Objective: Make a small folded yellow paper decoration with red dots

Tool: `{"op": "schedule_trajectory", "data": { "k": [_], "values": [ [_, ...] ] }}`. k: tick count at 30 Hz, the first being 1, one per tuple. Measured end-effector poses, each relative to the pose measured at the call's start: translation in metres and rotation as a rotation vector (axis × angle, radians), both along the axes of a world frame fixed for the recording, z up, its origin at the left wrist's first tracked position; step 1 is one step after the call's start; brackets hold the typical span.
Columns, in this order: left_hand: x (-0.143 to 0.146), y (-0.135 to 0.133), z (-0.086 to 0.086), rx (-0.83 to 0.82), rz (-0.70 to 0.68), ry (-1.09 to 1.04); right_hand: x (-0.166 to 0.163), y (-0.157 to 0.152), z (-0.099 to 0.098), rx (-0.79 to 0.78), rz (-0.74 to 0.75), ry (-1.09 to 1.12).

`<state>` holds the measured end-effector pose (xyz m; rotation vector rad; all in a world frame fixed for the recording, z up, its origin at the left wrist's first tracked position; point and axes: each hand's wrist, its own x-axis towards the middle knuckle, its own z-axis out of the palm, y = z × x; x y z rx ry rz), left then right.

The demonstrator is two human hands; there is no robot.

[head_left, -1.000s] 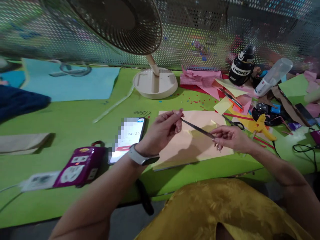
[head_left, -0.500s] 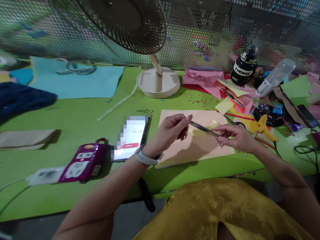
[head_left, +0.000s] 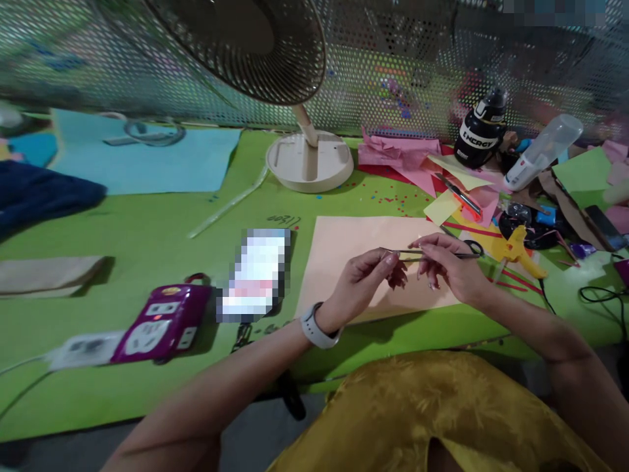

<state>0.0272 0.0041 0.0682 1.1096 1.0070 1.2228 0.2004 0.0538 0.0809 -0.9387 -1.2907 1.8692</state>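
Note:
My left hand (head_left: pixel 368 278), with a pale watch band at its wrist, is closed in a pinch. Its fingertips meet one end of a slim dark metal-looking strip (head_left: pixel 469 255), whose exact kind I cannot make out. My right hand (head_left: pixel 447 265) grips the same strip near its middle, and the far end sticks out past the knuckles to the right. Between the hands a thin yellowish edge runs just under the dark line. Both hands are above a peach paper sheet (head_left: pixel 339 246) on the green table (head_left: pixel 162 223).
Nearby on the left are a phone (head_left: pixel 255 275) and a purple power socket block (head_left: pixel 162 318). A fan (head_left: pixel 309 164) stands behind. To the right lie scissors (head_left: pixel 474 246), a yellow glue gun (head_left: pixel 521 252), a cutter knife (head_left: pixel 464 196), paper scraps, a dark bottle (head_left: pixel 479 134) and a clear bottle (head_left: pixel 543 154).
My left hand has moved right and slightly down, closer to my right hand. The dark strip, slanted earlier, now lies nearly level and reaches past the right hand.

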Motion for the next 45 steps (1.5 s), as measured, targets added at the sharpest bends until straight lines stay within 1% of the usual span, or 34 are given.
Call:
{"op": "schedule_trajectory", "data": {
  "k": [2, 5, 8, 9, 11, 13, 15, 17, 19, 21, 24, 26, 29, 32, 34, 38, 42, 45],
  "values": [
    [-0.003, -0.002, 0.001, -0.021, 0.038, 0.015, -0.001, -0.001, 0.002, 0.018, 0.002, -0.010],
    [-0.015, 0.000, 0.001, -0.025, 0.144, 0.008, 0.003, 0.000, 0.007, 0.099, -0.002, -0.038],
    [-0.036, 0.011, -0.005, 0.017, 0.284, 0.059, 0.011, 0.015, 0.012, 0.192, -0.090, -0.091],
    [-0.044, 0.016, -0.009, 0.042, 0.316, 0.124, 0.014, 0.024, 0.012, 0.220, -0.137, -0.110],
    [-0.059, 0.027, -0.020, 0.076, 0.337, 0.316, 0.020, 0.045, 0.009, 0.239, -0.223, -0.142],
    [-0.071, 0.036, -0.032, 0.101, 0.319, 0.470, 0.026, 0.067, 0.003, 0.220, -0.274, -0.155],
    [-0.078, 0.041, -0.041, 0.195, 0.330, 0.675, 0.029, 0.086, -0.004, 0.200, -0.296, -0.179],
    [-0.079, 0.041, -0.044, 0.290, 0.348, 0.859, 0.030, 0.100, -0.010, 0.190, -0.311, -0.216],
    [-0.078, 0.039, -0.044, 0.341, 0.351, 0.961, 0.028, 0.109, -0.015, 0.189, -0.332, -0.262],
    [-0.076, 0.036, -0.041, 0.339, 0.351, 0.977, 0.025, 0.115, -0.017, 0.189, -0.350, -0.306],
    [-0.072, 0.031, -0.035, 0.266, 0.321, 0.926, 0.019, 0.122, -0.019, 0.222, -0.325, -0.367],
    [-0.068, 0.028, -0.031, 0.196, 0.250, 0.865, 0.015, 0.126, -0.020, 0.292, -0.274, -0.430],
    [-0.063, 0.023, -0.028, 0.121, 0.139, 0.773, 0.011, 0.131, -0.024, 0.455, -0.197, -0.583],
    [-0.060, 0.021, -0.030, 0.101, 0.085, 0.732, 0.007, 0.137, -0.028, 0.572, -0.114, -0.710],
    [-0.059, 0.021, -0.033, 0.096, 0.069, 0.726, 0.005, 0.141, -0.028, 0.594, -0.070, -0.730],
    [-0.059, 0.022, -0.037, 0.088, 0.067, 0.707, 0.004, 0.148, -0.021, 0.634, -0.043, -0.749],
    [-0.060, 0.021, -0.037, 0.081, 0.075, 0.714, 0.005, 0.154, -0.008, 0.693, -0.019, -0.847],
    [-0.060, 0.021, -0.036, 0.074, 0.056, 0.735, 0.001, 0.160, -0.002, 0.690, 0.034, -0.856]
  ]
}}
